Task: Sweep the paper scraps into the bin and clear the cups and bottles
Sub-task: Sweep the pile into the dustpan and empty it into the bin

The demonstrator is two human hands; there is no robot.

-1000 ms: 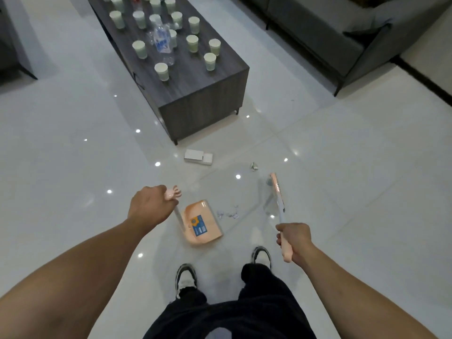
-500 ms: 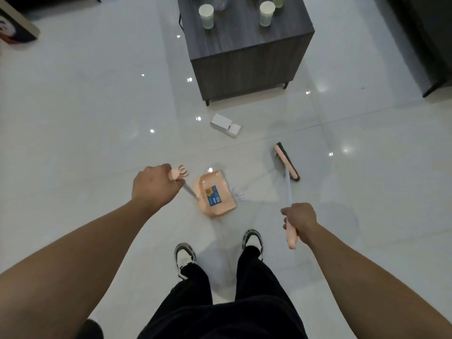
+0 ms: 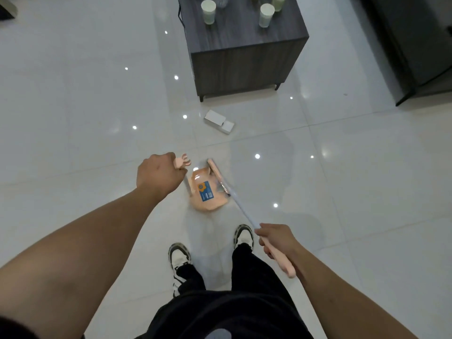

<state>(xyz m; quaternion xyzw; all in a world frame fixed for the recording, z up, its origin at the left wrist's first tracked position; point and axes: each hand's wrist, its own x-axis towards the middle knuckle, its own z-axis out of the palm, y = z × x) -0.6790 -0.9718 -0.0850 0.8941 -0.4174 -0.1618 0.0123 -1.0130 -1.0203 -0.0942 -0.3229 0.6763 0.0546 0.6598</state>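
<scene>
My left hand [image 3: 157, 176] grips the top of the handle of a peach dustpan [image 3: 208, 195], which rests on the white floor just ahead of my feet. My right hand [image 3: 275, 238] holds the long handle of a peach broom [image 3: 216, 173]. The broom head lies against the right rim of the dustpan. Any paper scraps there are blurred or hidden. A small white box [image 3: 218, 121] lies on the floor beyond the pan. Pale green paper cups [image 3: 208, 11] stand on the dark coffee table [image 3: 244, 59].
A dark sofa [image 3: 415, 45] runs along the right edge, with a strip of floor between it and the table. My two shoes [image 3: 179, 256] stand close behind the dustpan. Glossy tile floor stretches to the left.
The broom head has swept left from open floor onto the dustpan's edge. The small scraps seen beside the pan are no longer visible. The view has tilted down and nearer.
</scene>
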